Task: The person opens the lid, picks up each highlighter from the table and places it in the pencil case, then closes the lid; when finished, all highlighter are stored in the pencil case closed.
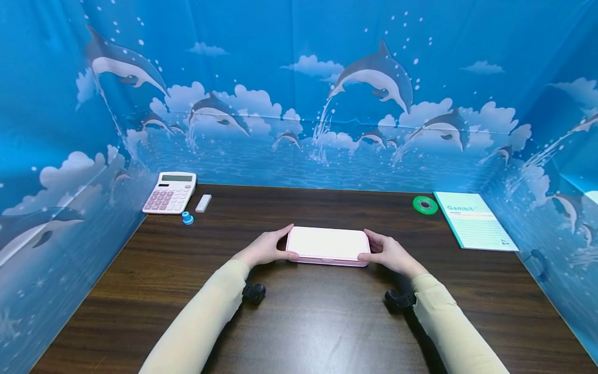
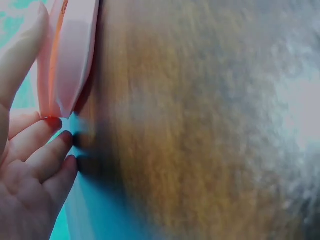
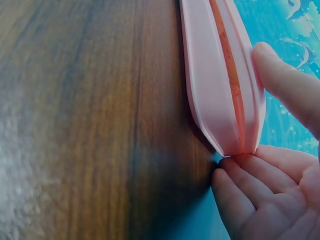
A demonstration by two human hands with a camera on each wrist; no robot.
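both hands, left hand [image 1: 266, 249] and right hand [image 1: 389, 253], grasp the pink case [image 1: 327, 245] ends on the table [image 1: 322, 322].

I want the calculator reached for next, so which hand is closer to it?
Left. The left hand grips the pink case's left end, on the calculator's side; the right hand grips the far end.

Pink case [image 1: 327, 245], dark wood-grain table [image 1: 317, 322]
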